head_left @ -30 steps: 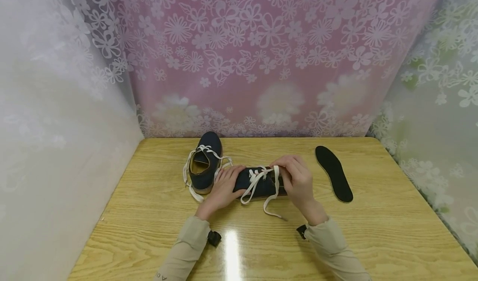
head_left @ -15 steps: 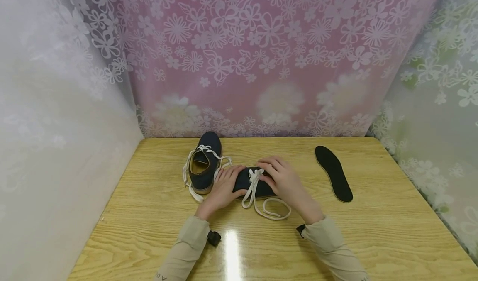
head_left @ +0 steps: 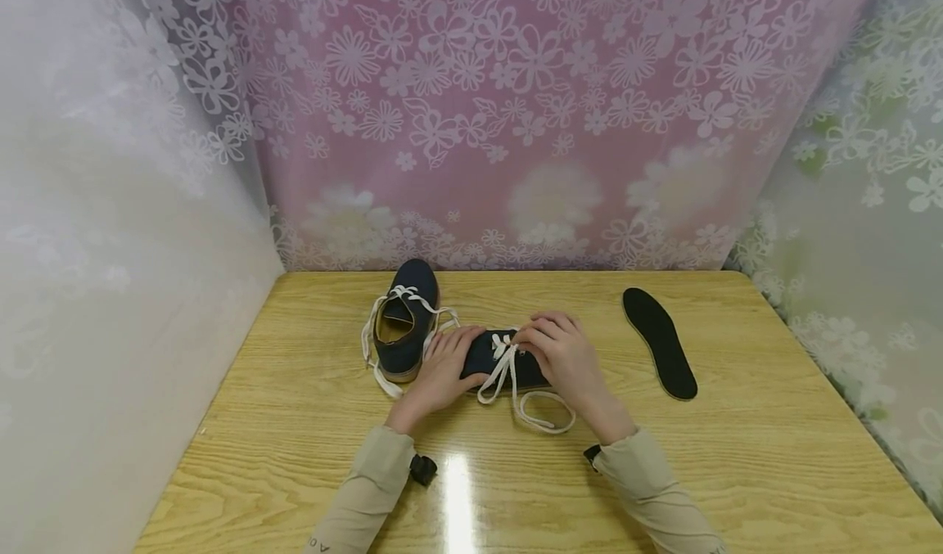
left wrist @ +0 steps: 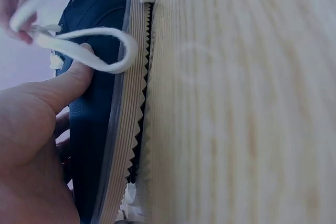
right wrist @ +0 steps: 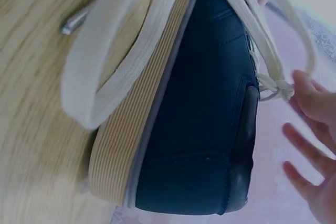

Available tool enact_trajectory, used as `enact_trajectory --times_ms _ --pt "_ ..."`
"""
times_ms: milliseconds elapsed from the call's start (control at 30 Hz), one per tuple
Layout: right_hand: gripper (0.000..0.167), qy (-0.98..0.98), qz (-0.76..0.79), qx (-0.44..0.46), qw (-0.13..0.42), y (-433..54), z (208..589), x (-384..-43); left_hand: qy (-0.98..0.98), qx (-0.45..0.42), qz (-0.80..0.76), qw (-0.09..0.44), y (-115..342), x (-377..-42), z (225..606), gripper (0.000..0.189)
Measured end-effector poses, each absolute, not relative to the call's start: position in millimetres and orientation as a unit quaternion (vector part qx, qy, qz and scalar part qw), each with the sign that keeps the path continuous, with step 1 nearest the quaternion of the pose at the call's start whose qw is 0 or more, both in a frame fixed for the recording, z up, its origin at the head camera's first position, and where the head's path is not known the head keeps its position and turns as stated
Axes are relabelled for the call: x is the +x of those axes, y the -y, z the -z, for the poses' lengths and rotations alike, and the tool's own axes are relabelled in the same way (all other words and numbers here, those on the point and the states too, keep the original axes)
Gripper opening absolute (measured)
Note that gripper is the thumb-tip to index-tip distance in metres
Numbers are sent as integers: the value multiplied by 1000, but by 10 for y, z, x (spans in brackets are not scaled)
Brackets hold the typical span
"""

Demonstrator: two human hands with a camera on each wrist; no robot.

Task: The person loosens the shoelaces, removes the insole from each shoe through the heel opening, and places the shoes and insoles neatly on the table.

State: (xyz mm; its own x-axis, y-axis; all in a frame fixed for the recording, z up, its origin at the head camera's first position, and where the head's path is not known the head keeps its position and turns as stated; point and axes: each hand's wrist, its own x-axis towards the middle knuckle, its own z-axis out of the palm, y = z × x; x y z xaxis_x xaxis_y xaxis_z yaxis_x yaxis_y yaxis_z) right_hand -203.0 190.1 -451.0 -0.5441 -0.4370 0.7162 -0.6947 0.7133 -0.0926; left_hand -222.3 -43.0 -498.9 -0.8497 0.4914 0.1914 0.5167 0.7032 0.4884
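Observation:
A dark navy lace-up shoe stands on the table in front of me, toe to the left. My left hand grips its toe end, the thumb on the near side and the fingers over the top. In the left wrist view, a loop of the white shoelace hangs over the shoe's side near that thumb. At the tongue, my right hand pinches the shoelace beside a small knot; its other fingers are spread. The heel opening is mostly hidden behind this hand.
A matching navy shoe, its white laces loose, stands to the left, close to my left hand. Further right lies a black insole on the wooden table. Patterned curtains enclose the back and sides.
My right hand has moved left from the heel opening to the knot over the tongue. The lace's free end now curls on the table. The left hand has stayed put.

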Motion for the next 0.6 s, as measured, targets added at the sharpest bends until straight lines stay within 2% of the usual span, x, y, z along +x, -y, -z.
enact_trajectory --times_ms 167,233,333,500,600 --pt "4 824 -244 315 403 -1911 4438 -2022 923 -274 270 24 432 -2225 4989 75" --pt "5 817 -256 313 410 -1922 4415 -2022 924 -271 270 20 429 -2221 4982 77" --pt "9 818 -257 316 406 -1944 4390 -2030 923 -272 273 17 428 -2216 4973 78" --pt "27 825 -268 309 390 -1982 4368 -2039 920 -275 280 20 428 -2212 4974 78" --pt "30 838 -252 309 374 -1995 4378 -2048 922 -272 276 16 427 -2212 4969 79"
